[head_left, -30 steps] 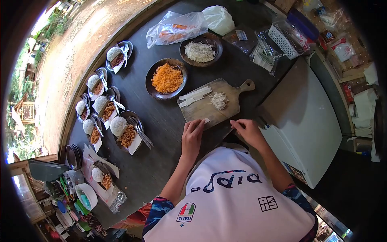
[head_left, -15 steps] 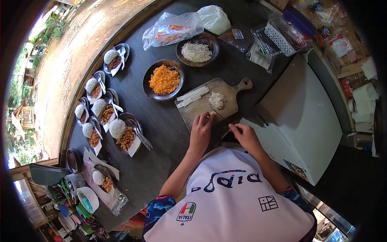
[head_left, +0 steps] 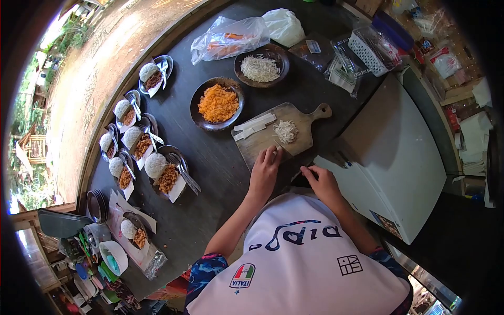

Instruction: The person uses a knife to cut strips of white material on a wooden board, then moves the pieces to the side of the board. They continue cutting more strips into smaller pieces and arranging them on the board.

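Observation:
My left hand (head_left: 265, 169) is closed, its fingertips pressed down at the near edge of a wooden cutting board (head_left: 300, 140). A small pale piece shows at those fingertips. My right hand (head_left: 321, 181) is just right of the board, thumb and fingers pinched together. A thin dark edge shows beside its fingertips, but I cannot make out what it holds. On the board lie a heap of thin white shreds (head_left: 285, 131) and several flat white strips (head_left: 255, 126).
Beyond the board stand a bowl of orange shreds (head_left: 217, 104) and a bowl of white shreds (head_left: 260, 69). Plastic bags (head_left: 230, 40) lie behind them. Several plates with rice (head_left: 155, 166) and cutlery line the left. A white chest-like appliance (head_left: 388, 168) is at the right.
The whole view has shifted slightly, with the board and bowls a little further right. My right hand's fingers have shifted slightly; my left hand stays at the board's near edge.

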The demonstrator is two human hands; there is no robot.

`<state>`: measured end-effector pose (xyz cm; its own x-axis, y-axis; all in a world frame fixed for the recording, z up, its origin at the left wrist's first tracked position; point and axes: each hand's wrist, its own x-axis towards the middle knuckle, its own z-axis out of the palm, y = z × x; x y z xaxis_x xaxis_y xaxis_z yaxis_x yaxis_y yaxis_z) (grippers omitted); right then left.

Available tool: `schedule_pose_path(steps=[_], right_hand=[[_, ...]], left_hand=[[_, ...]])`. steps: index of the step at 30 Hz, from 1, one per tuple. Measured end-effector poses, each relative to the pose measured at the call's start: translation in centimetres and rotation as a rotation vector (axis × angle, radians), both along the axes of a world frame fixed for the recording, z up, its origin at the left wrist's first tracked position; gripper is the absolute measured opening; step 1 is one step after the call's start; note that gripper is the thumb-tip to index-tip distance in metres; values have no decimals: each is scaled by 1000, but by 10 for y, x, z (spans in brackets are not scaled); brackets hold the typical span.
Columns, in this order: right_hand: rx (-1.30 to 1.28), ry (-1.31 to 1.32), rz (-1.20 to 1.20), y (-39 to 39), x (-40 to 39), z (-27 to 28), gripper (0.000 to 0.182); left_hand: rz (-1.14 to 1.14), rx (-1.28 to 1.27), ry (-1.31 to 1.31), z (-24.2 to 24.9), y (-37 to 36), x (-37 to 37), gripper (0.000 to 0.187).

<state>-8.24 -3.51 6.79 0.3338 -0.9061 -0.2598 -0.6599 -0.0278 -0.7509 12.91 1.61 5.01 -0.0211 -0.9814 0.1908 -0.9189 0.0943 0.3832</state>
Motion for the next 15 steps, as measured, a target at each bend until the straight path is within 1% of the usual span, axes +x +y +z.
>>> schedule_pose_path(steps=[2, 5, 8, 10, 11, 14, 15], right_hand=[[-15, -4, -8, -1, 3, -4, 49], [59, -29, -13, -8, 15, 0, 50], [-44, 18, -14, -1, 5, -1, 49], [-41, 14, -16, -1, 4, -1, 49], [-37, 16, -24, 0, 2, -2, 49], [81, -23, -20, -8, 10, -8, 50], [56, -13, -19, -6, 9, -7, 51]], left_hand=[[3, -20, -24, 0, -1, 1, 56], [-7, -16, -31, 2, 2, -3, 58], [-10, -19, -43, 2, 2, 1, 58], [-2, -27, -43, 2, 1, 0, 58], [2, -31, -42, 2, 2, 0, 58], [1, -31, -19, 2, 5, -4, 58], [4, -38, -17, 3, 2, -1, 58]])
